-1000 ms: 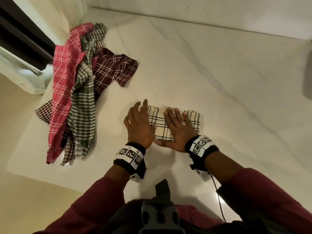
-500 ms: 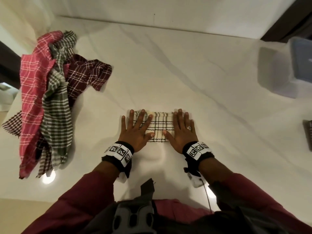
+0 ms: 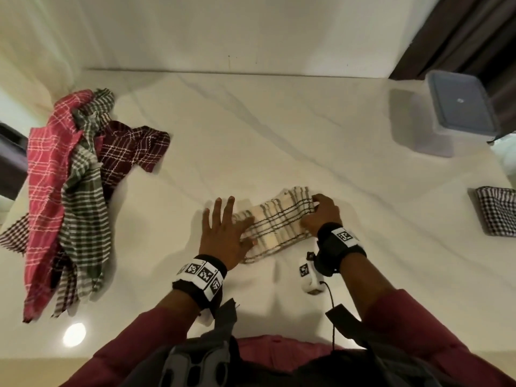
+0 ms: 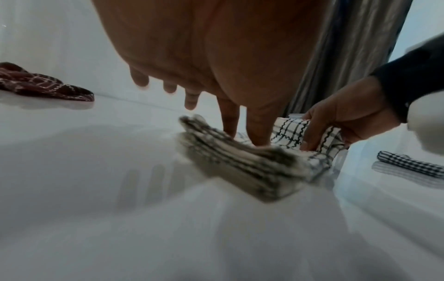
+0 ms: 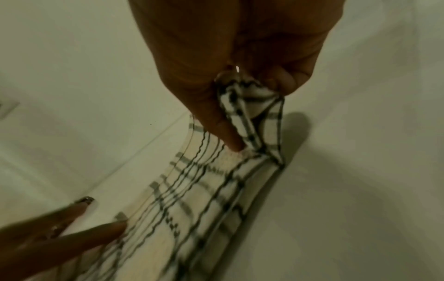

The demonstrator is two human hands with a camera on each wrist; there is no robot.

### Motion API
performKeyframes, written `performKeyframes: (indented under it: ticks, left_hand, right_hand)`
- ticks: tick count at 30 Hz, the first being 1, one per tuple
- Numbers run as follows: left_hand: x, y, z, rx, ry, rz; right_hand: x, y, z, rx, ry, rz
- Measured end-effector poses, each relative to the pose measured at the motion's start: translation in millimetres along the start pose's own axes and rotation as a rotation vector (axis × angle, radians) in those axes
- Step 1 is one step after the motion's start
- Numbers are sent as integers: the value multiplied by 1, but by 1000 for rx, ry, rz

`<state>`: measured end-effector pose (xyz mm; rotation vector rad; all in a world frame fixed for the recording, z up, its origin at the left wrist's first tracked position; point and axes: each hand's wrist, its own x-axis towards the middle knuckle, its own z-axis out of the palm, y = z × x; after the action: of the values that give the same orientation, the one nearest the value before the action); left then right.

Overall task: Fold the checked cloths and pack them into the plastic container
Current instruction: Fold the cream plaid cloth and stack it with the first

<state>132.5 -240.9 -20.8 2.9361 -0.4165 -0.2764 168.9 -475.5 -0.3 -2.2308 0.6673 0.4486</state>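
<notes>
A folded cream cloth (image 3: pixel 279 222) with dark check lines lies on the white table (image 3: pixel 251 135) in front of me. My right hand (image 3: pixel 321 212) grips its right end between thumb and fingers and lifts it off the table; the right wrist view shows the cloth (image 5: pixel 211 199) bunched in the right hand (image 5: pixel 240 85). My left hand (image 3: pixel 223 233) lies flat with straight fingers on the cloth's left end (image 4: pixel 240 163), thumb and forefinger touching it. The plastic container (image 3: pixel 460 110) with a blue-grey lid stands at the far right.
A heap of unfolded checked cloths (image 3: pixel 72 185), red, green and maroon, lies at the table's left edge. A folded black-and-white checked cloth (image 3: pixel 497 213) rests at the right edge. A dark curtain (image 3: pixel 460 29) hangs behind the container.
Both hands lay flat on the folded cloth before. Now the right hand has closed round its right end and raised it, while the left hand stays on the left end. The view turned right.
</notes>
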Motion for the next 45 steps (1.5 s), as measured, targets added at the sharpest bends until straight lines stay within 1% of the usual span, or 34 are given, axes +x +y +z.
performKeyframes:
  ticks: [1, 3, 4, 5, 6, 8, 11, 14, 17, 19, 22, 23, 25, 27, 28, 29, 30, 32, 33, 34, 35, 37, 40, 41, 43, 45]
  left_hand:
    - [-2, 4, 0, -23, -33, 25]
    - [-7, 13, 2, -39, -85, 69]
    - [-8, 18, 1, -36, -97, 80]
    - [-9, 21, 2, -38, -107, 80]
    - [-10, 24, 4, -50, -112, 74]
    - [-11, 28, 5, -77, -77, 51]
    - [-12, 30, 5, -93, -21, 17]
    - [-15, 31, 4, -107, -51, -20]
    - [-20, 32, 7, -179, -33, -69]
    - [-23, 33, 8, -327, -38, -129]
    - [-25, 34, 6, -685, 28, -308]
    - [-25, 34, 7, -754, 43, -348]
    - [-27, 37, 8, -816, 20, -378]
    - [-27, 39, 11, -842, -27, -388]
    - [-26, 41, 11, -845, -38, -394]
    - [-25, 42, 11, -852, -44, -403]
    - [-24, 43, 10, -862, -46, -413]
    - [-20, 48, 9, -902, -49, -415]
    - [-19, 52, 9, -924, -51, -403]
    - [-18, 56, 10, -947, -62, -389]
    - [-18, 61, 10, -974, -76, -375]
    - [-15, 76, 11, -1025, -105, -339]
    - [-2, 111, 12, -1063, -125, -298]
    - [5, 125, 12, -1080, -147, -285]
    - [22, 156, 11, -1083, -196, -251]
    - [40, 185, 10, -1034, -221, -201]
  right_hand:
    - [-1, 1, -9, -105, 52, -20]
    - [-12, -1, -19, -359, 163, -114]
    - [-20, -4, -20, -436, 213, -182]
    - [-30, -8, -17, -465, 239, -253]
    - [-39, -12, -12, -465, 229, -323]
    - [-59, -19, 5, -465, 145, -444]
    - [-77, -17, 37, -518, -5, -511]
    - [-84, -5, 60, -516, -60, -476]
    - [-78, 2, 59, -498, -103, -487]
    - [-73, 5, 52, -463, -159, -513]
    - [-70, 5, 41, -306, -254, -534]
    - [-68, 7, 40, -206, -239, -522]
    - [-65, 13, 37, -27, -102, -486]
    - [-58, 21, 35, -33, 61, -431]
    - [-53, 22, 33, -83, 99, -380]
    - [-47, 23, 30, -109, 90, -311]
    - [-41, 22, 26, -101, 36, -224]
    - [-29, 21, 19, -40, -105, -87]
    - [-25, 23, 17, -51, -152, -75]
    - [-24, 26, 13, -71, -168, -96]
    - [-24, 31, 10, -67, -165, -123]
    - [-25, 43, 0, 42, -144, -161]
    - [-30, 69, -28, 347, -147, -139]
    - [-30, 80, -42, 415, -118, -138]
    - [-29, 102, -76, 479, -36, -157]
    - [-24, 123, -108, 535, 24, -150]
